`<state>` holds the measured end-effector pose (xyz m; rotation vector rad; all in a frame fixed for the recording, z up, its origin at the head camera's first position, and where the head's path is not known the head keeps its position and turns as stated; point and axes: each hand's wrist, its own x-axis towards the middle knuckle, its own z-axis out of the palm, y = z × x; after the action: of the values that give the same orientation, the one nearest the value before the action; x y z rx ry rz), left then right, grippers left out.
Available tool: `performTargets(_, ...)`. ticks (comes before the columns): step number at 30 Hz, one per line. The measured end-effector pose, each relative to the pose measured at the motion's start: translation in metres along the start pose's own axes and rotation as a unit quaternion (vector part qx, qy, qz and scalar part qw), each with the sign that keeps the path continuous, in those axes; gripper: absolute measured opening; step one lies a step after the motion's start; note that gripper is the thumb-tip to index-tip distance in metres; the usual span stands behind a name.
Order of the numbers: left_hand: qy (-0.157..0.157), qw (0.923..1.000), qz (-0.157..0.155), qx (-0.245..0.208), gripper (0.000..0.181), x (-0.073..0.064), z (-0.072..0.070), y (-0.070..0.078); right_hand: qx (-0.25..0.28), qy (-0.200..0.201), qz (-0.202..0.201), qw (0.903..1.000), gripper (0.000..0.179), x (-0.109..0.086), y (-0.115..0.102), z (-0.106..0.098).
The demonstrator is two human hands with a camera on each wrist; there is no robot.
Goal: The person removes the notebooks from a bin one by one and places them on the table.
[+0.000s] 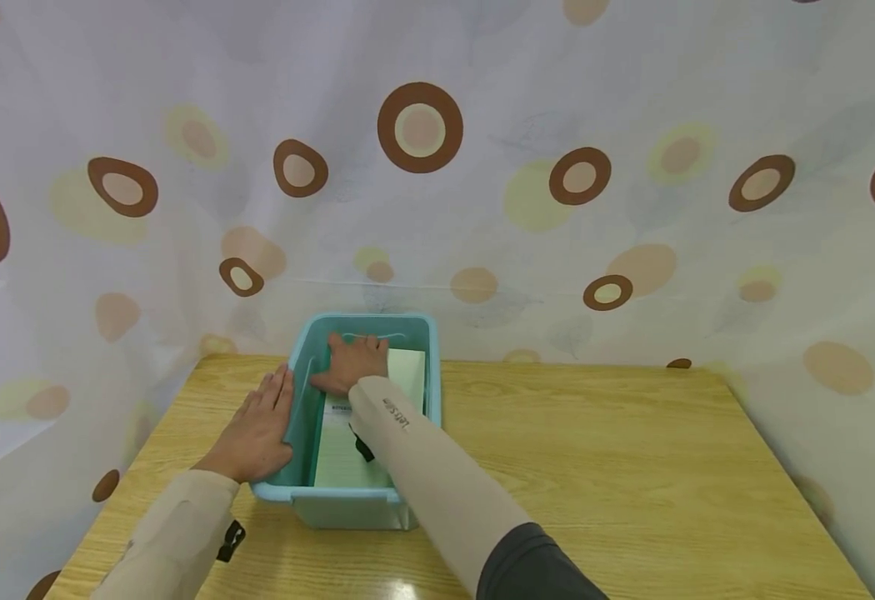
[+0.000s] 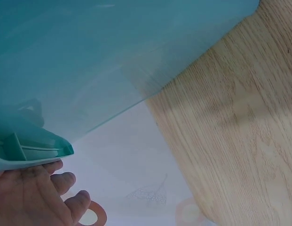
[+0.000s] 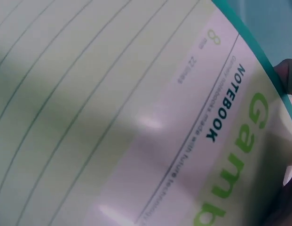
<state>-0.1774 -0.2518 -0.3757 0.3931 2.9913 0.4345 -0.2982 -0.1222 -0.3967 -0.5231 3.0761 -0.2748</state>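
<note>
A light blue-green plastic bin [image 1: 355, 510] stands at the left of the table. Inside it lies a pale green lined notebook [image 1: 406, 371], with "NOTEBOOK" and "Gamb" printed on its cover [image 3: 150, 117]. My right hand [image 1: 352, 364] reaches into the bin and holds the notebook near its far left corner. Its thumb is at the left edge, and the fingertips extend toward the far end, partly hidden. Along the bin's left rim rests my left hand [image 1: 253, 425], fingers straight; in the left wrist view these fingers [image 2: 63, 183] touch the rim's outer side.
The wooden table [image 1: 602, 467] extends to the right of the bin. Behind it hangs a white cloth [image 1: 497, 250] with brown and yellow oval shapes, close to the bin's far end. My right forearm crosses the bin's near right corner.
</note>
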Motion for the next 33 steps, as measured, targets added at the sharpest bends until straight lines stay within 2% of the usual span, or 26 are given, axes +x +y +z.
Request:
performTargets(6, 0.01, 0.9998, 0.007, -0.013, 0.087, 0.002, 0.002, -0.001, -0.004, 0.023, -0.003, 0.9997, 0.071, 0.0, 0.004, -0.028)
performTargets(10, 0.014, 0.9997, 0.005, -0.019, 0.087, 0.002, 0.002, -0.002, 0.01, 0.065, -0.021, 0.9976, 0.06, -0.002, 0.008, -0.054)
performTargets(14, 0.015, 0.9997, 0.001, -0.02, 0.087, 0.002, 0.002, -0.001, 0.027, 0.1, -0.031, 0.9941, 0.055, -0.009, 0.01, -0.091)
performTargets(21, 0.023, 0.9996, 0.005, -0.015, 0.088, -0.001, 0.004, -0.001, 0.064, 0.141, -0.021, 0.9878, 0.057, -0.026, 0.02, -0.164)
performTargets(28, 0.026, 0.9994, 0.012, -0.019, 0.087, -0.003, 0.005, -0.003, 0.108, 0.16, 0.0, 0.9812, 0.056, -0.045, 0.054, -0.218)
performTargets(33, 0.02, 0.9994, 0.014, -0.025, 0.086, -0.002, 0.004, -0.001, 0.125, 0.168, 0.007, 0.9778, 0.053, -0.055, 0.093, -0.23)
